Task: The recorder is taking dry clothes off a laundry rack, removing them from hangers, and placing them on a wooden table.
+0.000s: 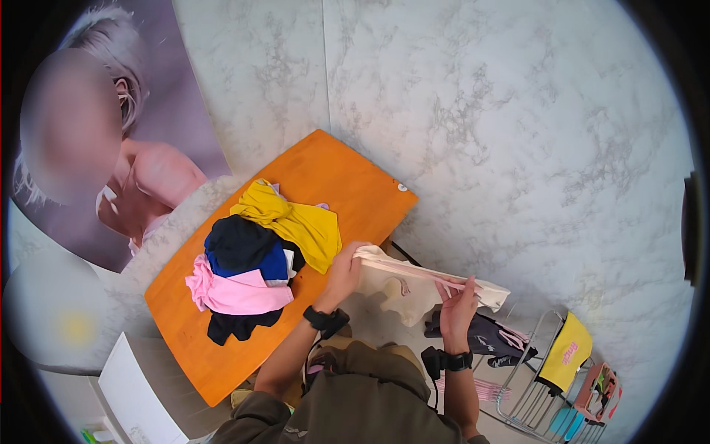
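Stretching a cream garment (pixel 414 285) between both hands, the person holds it in the air just off the near right edge of the orange table (pixel 336 174), above the marbled floor. The left hand (pixel 344 275) is closed around one end, right at the table edge; the right hand (pixel 458 303) pinches the other end, fingers curled over a folded pink-trimmed strip while loose cloth hangs beneath. Each wrist carries a black band.

To do this well, I judge the top edge should be kept taut and level between the two grips, so the hanging part drops straight and any crease shows. The hands should stay clear of the pile, or a sleeve may drag it.

On the table lies one heap of clothes: one yellow garment (pixel 299 222) on top toward the far side, one navy-blue piece (pixel 240 248) at the middle, one pink piece (pixel 233 292) nearer, and one black piece (pixel 233 325) at the near end, so four that can be told apart; more may be buried. One dark garment (pixel 488 340) lies on the floor under the right hand. One wire drying rack (pixel 529 370) stands at lower right with one yellow item (pixel 566 351) draped over it. One large poster (pixel 148 170) covers the floor at left.
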A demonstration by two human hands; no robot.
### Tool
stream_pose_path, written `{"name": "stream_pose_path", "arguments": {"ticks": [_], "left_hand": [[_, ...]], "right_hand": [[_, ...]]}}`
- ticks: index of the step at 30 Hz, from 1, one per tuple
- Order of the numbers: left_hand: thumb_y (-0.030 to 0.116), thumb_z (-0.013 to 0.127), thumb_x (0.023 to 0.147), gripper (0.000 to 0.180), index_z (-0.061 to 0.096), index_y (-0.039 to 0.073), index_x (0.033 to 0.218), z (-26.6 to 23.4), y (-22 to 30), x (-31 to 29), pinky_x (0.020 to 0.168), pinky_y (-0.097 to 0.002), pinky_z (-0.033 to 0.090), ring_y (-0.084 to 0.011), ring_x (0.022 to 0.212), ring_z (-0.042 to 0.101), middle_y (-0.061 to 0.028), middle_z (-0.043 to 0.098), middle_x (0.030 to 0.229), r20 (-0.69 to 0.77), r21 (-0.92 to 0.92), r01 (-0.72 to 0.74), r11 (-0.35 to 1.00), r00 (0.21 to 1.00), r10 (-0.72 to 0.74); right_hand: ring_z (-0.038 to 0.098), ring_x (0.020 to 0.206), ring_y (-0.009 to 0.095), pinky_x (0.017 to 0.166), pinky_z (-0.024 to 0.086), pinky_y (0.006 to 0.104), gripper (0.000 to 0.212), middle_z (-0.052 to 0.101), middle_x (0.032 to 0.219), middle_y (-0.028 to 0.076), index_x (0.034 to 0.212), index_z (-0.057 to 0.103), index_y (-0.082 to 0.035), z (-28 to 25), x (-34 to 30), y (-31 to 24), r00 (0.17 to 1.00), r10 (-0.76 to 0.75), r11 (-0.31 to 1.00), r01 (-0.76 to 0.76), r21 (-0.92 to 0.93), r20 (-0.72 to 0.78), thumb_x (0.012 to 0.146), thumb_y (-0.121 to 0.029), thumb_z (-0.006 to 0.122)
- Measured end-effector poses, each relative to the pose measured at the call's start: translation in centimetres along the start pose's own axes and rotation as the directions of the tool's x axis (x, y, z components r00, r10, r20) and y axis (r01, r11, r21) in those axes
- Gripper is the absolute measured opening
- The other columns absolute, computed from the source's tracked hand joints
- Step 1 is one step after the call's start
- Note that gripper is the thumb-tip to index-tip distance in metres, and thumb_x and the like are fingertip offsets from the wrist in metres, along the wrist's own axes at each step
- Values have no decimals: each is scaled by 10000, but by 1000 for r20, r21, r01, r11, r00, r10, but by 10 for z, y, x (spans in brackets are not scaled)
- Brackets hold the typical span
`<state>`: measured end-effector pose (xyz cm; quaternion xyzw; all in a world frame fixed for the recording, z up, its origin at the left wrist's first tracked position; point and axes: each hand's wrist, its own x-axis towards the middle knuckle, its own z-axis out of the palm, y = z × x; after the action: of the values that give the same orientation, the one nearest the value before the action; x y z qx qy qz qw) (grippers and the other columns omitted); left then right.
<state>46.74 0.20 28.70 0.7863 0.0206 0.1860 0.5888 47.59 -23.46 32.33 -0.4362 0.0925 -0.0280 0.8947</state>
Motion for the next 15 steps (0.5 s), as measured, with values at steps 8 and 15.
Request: {"name": "stream_pose_path", "arguments": {"ticks": [8, 15], "left_hand": [[-17, 442, 855, 170, 579, -5, 955, -53, 3, -9, 629, -177, 428, -33, 739, 532, -10, 593, 861, 243, -341, 265, 902, 952, -188], [-91, 389, 821, 384, 446, 56, 1171, -45, -1, -7, 632, -188, 411, -59, 729, 529, -30, 579, 865, 382, -461, 291, 838, 918, -109]], "right_hand": [[558, 677, 178, 639, 555, 328, 114, 471, 718, 46, 872, 439, -52, 19, 12, -3, 984, 46, 983, -76, 168, 174, 906, -158, 413], [518, 576, 178, 549, 546, 359, 136, 461, 609, 68, 944, 425, -17, 12, 19, -33, 714, 403, 914, -343, -216, 572, 880, -135, 401]]}}
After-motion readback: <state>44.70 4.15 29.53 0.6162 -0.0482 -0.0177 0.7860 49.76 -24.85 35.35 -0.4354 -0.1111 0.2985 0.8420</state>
